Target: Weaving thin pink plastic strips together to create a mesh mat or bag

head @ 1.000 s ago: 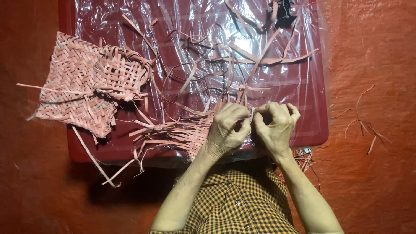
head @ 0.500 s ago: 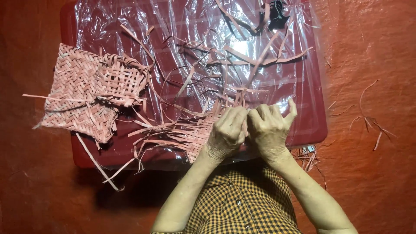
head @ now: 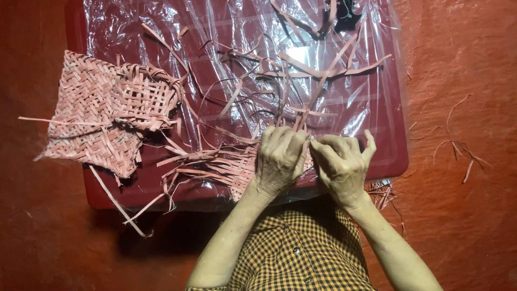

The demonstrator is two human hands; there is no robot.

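Single head-worn camera, looking almost straight down from close above, red tray [head: 388, 134] filling the far middle, left hand [head: 279, 156] and right hand [head: 340, 161] near centre, floor all around.

**Things lying around the work**

A flat pink woven mat [head: 91, 124] lies on the left. A clear plastic sheet [head: 355, 102] covers a red tray [head: 396, 156]. A small black thing [head: 347, 12] sits far away. Thin scraps [head: 458, 148] lie on the red floor [head: 463, 226], right.
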